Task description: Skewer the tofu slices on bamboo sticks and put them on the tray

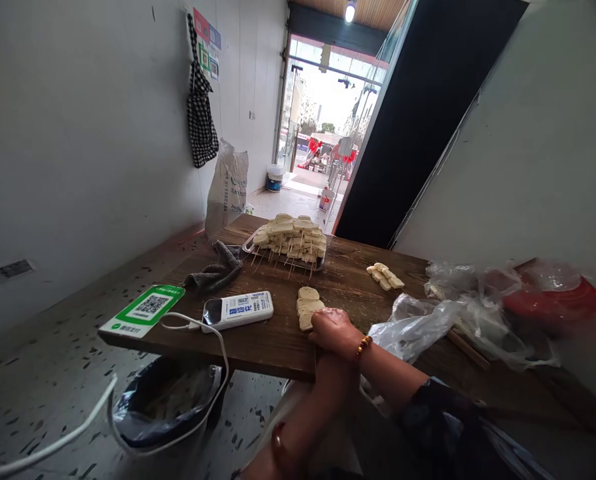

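At the near table edge a short row of pale, flat food slices [309,308] lies overlapping, perhaps sliced bun. My right hand [335,329], with a beaded bracelet at the wrist, is closed at the nearest slice; its fingertips are hidden, so what they grip does not show. From below, my left forearm reaches up to it, and my left hand [329,365] is mostly covered by the right one, its fingers unseen. Beyond them, a metal tray [248,246] carries a heap of skewered slices [291,237], sticks pointing toward me. Several loose slices [385,276] lie to the right.
Clear plastic bags [418,327] spread over the right side, beside a red item [553,300]. On the left are a grey cloth [221,267], a white power bank [243,310] with a cable, and a QR-code card [145,308]. A lined bin [165,400] stands below.
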`<act>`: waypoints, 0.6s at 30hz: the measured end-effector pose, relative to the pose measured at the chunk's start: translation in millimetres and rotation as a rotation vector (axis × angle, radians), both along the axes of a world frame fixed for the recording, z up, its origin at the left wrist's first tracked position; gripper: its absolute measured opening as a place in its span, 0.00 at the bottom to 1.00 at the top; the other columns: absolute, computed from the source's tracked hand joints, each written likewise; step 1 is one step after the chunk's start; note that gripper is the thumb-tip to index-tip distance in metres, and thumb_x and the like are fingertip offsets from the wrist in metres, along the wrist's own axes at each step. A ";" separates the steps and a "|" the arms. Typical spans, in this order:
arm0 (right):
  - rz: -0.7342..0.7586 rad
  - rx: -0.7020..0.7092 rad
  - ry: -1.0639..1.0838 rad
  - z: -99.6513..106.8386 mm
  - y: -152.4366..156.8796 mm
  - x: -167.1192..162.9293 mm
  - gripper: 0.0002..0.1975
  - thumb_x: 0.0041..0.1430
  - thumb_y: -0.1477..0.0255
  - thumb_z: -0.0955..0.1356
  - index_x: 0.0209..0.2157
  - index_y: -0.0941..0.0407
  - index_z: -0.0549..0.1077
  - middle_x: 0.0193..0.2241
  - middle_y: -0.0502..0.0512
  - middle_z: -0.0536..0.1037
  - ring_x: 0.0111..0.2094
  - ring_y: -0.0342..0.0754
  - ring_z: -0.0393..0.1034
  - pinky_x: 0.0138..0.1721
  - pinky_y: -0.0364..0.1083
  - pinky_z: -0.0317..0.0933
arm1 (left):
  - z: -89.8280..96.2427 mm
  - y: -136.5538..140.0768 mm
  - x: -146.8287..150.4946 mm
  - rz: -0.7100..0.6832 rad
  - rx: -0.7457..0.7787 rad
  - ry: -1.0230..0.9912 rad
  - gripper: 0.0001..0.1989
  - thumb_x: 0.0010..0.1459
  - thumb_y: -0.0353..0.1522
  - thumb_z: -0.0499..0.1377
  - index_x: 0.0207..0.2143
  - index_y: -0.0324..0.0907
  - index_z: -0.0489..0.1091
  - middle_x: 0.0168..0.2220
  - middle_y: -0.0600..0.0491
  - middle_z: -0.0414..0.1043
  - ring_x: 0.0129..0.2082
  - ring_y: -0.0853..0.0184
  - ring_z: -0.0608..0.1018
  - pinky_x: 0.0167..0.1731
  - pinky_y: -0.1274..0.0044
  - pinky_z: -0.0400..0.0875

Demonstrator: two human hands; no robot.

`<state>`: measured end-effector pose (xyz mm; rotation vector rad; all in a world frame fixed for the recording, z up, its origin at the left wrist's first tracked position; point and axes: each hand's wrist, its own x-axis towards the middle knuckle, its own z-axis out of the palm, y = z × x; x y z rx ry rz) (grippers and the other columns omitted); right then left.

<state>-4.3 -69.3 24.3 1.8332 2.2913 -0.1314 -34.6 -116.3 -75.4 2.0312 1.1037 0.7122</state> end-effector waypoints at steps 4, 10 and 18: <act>-0.089 0.039 0.052 -3.6 -2.8 8.7 0.12 0.54 0.68 0.69 0.36 0.59 0.81 0.40 0.65 0.81 0.42 0.54 0.76 0.39 0.44 0.64 | 0.5 0.0 4.4 0.024 -0.001 0.111 0.15 0.56 0.26 0.54 0.44 0.34 0.73 0.43 0.34 0.74 0.43 0.48 0.75 0.44 0.62 0.68; -0.196 0.140 0.225 -12.0 4.7 17.1 0.13 0.56 0.71 0.64 0.30 0.58 0.81 0.30 0.60 0.82 0.31 0.46 0.74 0.29 0.40 0.57 | 11.4 -6.1 -2.0 0.028 0.039 0.085 0.13 0.59 0.31 0.51 0.39 0.37 0.75 0.36 0.38 0.76 0.36 0.54 0.77 0.37 0.67 0.68; -0.265 0.287 0.459 9.2 3.4 69.0 0.14 0.55 0.72 0.63 0.22 0.61 0.77 0.20 0.55 0.77 0.23 0.43 0.68 0.24 0.40 0.53 | 21.8 -3.0 -10.7 -0.008 0.118 0.101 0.12 0.62 0.30 0.48 0.37 0.42 0.71 0.37 0.46 0.76 0.36 0.62 0.77 0.35 0.75 0.67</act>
